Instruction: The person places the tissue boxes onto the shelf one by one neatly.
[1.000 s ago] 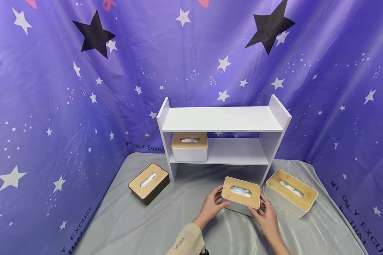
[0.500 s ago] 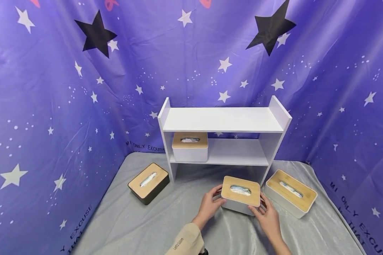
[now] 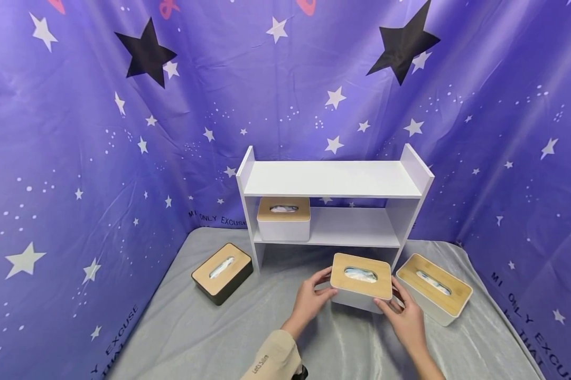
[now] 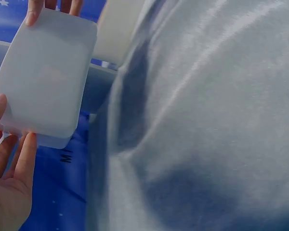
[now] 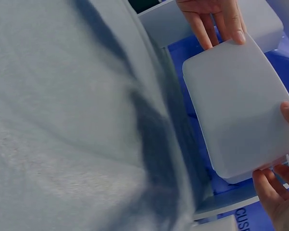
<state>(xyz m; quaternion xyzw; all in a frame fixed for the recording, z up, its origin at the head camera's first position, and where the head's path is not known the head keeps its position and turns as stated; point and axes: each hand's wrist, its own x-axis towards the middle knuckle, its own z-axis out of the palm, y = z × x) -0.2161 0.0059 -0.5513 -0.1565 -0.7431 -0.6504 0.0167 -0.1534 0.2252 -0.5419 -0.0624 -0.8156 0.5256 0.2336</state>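
Note:
A white tissue box [image 3: 361, 298] with a pale wooden lid and an oval slot is held in front of the shelf unit. My left hand [image 3: 308, 301] grips its left end, thumb on the near side. At the opposite end, my right hand [image 3: 405, 316] grips it with the thumb likewise in front. The box stands clear of the cloth and slightly tilted. Both wrist views show a plain white face of this tissue box [image 4: 48, 72] between the two hands, the left hand [image 4: 12, 192] low in the left wrist view and the right hand [image 5: 279, 197] low in the right one.
Behind stands a white shelf unit [image 3: 333, 178]; a white tissue box [image 3: 283, 230] sits at the left of its middle shelf. A black tissue box [image 3: 222, 274] lies to the left, another white one [image 3: 434, 289] to the right. Grey cloth [image 3: 209, 343] covers the surface; purple curtains surround it.
Both hands have raised the tissue box a little off the cloth, and it has shifted slightly right. The other boxes and the shelf unit stay put.

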